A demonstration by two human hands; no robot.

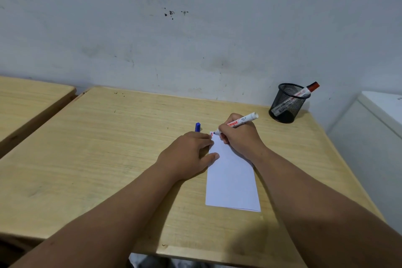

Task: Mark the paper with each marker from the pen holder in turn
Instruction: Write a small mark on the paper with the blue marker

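Note:
A folded white paper [232, 183] lies on the wooden desk [108, 159]. My right hand [239, 137] grips an uncapped white marker [247, 118], its dark tip touching the paper's top left corner beside a small red mark [211, 134]. My left hand [191, 152] presses flat on the paper's left edge, fingers spread. A blue cap [197, 127] stands on the desk just beyond my left hand. The black mesh pen holder [287, 102] stands at the desk's far right corner with a red-capped marker [306, 91] leaning out of it.
A grey stained wall [195, 28] rises right behind the desk. A second wooden desk [28, 98] stands to the left across a narrow gap. A white cabinet or appliance [378, 119] is close to the desk's right edge.

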